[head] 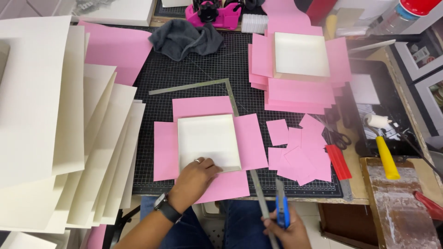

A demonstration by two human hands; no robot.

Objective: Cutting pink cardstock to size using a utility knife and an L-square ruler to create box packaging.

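Two hands at work over the black gridded cutting mat (194, 74). Left hand (196, 177), watch on the wrist and ring on a finger, lies palm down with fingers loosely spread, pressing the near corner of the shallow white square cardboard tray (207, 138). That tray sits on a cross-shaped pink paper sheet (251, 140) near the mat's front edge, flaps lying flat on all four sides. Right hand (286, 230), just off the front edge, is curled around blue-handled scissors (282, 207), blades pointing up toward the mat. A long grey metal square ruler (258, 189) runs beside them. Small pink paper offcuts (302, 154) lie scattered to the right. At the back right corner, a second white tray (301, 53) rests on stacked pink sheets.
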